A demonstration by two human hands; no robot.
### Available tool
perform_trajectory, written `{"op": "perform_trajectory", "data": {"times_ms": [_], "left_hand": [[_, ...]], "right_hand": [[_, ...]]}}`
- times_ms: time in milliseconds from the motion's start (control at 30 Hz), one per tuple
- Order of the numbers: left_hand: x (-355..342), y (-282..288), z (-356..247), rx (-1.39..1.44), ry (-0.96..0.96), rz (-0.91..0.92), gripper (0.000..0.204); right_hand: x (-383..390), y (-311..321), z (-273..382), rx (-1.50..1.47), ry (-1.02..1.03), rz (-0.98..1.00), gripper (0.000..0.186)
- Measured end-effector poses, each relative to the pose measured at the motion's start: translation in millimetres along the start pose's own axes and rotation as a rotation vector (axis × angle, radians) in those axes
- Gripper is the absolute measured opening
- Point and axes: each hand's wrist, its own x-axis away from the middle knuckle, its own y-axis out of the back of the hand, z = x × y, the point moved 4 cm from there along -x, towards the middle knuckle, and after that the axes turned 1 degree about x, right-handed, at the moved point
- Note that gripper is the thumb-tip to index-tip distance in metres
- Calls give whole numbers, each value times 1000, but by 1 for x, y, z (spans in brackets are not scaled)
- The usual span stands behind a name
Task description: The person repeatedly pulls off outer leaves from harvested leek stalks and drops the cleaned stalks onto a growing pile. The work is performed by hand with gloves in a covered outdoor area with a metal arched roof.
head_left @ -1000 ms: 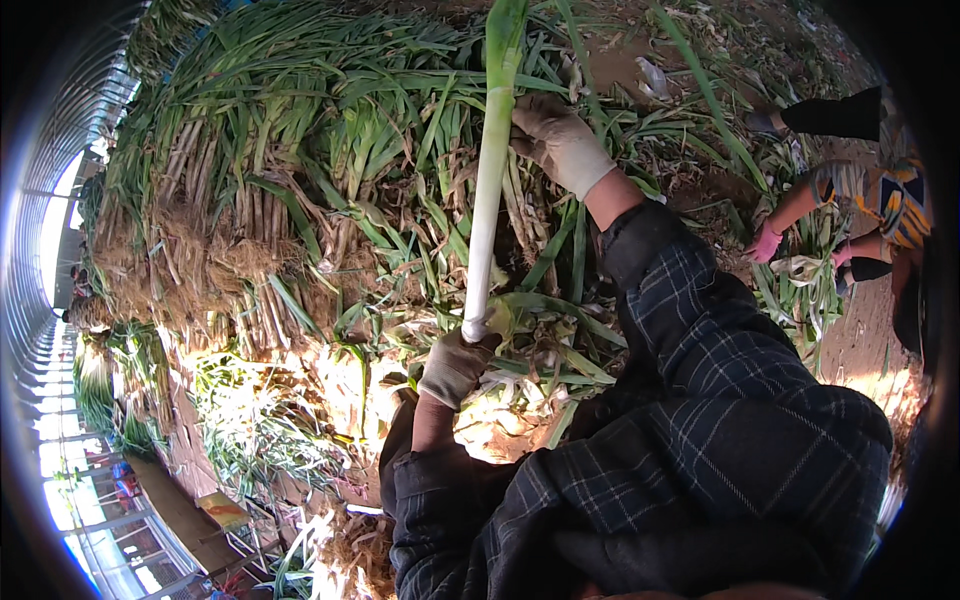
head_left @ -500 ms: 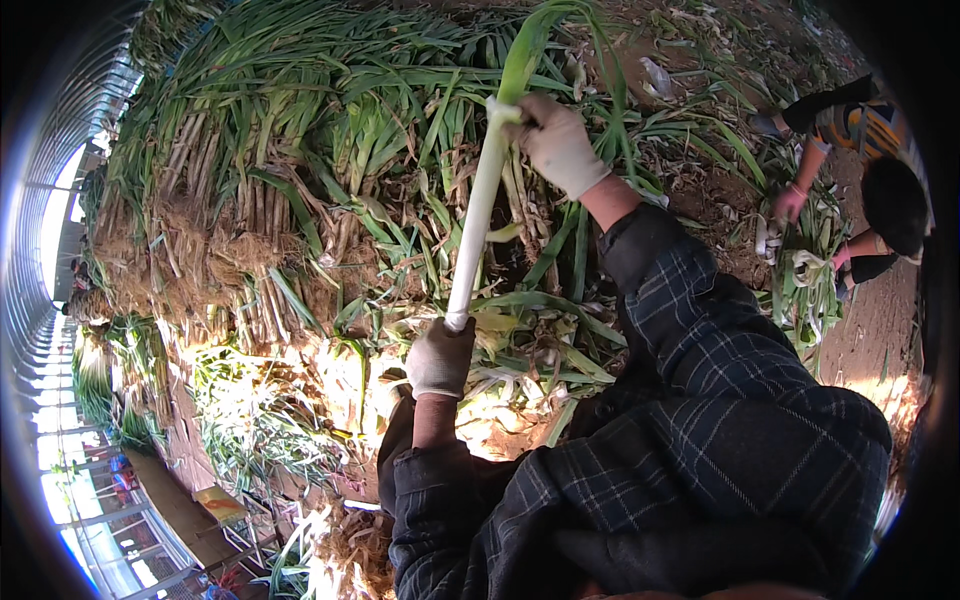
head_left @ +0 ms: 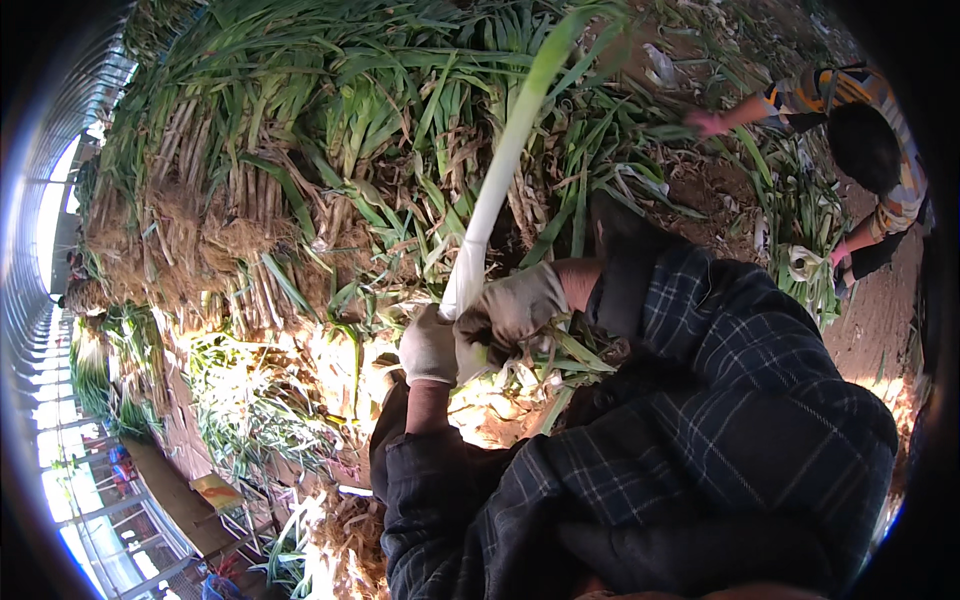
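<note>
A long leek [head_left: 492,200] with a white stalk and green top rises slanted from my hands toward the upper right. My left hand [head_left: 428,346], in a light glove, grips the white base of the stalk. Right beside it, my right hand [head_left: 512,310], also gloved, closes around the lower stalk. Both hands sit close together above a heap of trimmed leaves [head_left: 540,365]. Dark plaid sleeves cover my forearms.
A big pile of leeks [head_left: 300,150] with rooty ends fills the ground ahead and left. At the upper right another person [head_left: 860,130] in a striped top bends over more leeks [head_left: 800,220]. Bare soil [head_left: 880,320] lies at right. Greenhouse framing curves along the left rim.
My right hand slid down the stalk from high near the green top to just beside my left hand. The leek tilted more to the right. The other person leaned further in.
</note>
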Motion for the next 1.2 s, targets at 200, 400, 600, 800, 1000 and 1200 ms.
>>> {"op": "perform_trajectory", "data": {"times_ms": [200, 400, 600, 800, 1000, 1200], "left_hand": [[1, -2, -25, 3, -28, -59, 25], [3, 10, -29, -175, 63, -119, 44], [30, -9, -63, -295, -69, 71, 35], [6, 34, -41, 400, -384, 57, 33], [-3, -22, -62, 312, -831, -21, 45], [107, -50, -26, 1956, 8, 1214, 38]], "right_hand": [[-1, -72, 13, 663, -289, 573, 22], [37, 89, 81, 907, -416, -735, 26], [47, 125, 62, -797, 456, -1117, 35], [59, 121, 74, -790, 547, -904, 33], [48, 112, 67, -1014, 651, -629, 29], [99, 186, 50, -865, 593, -1216, 18]]}}
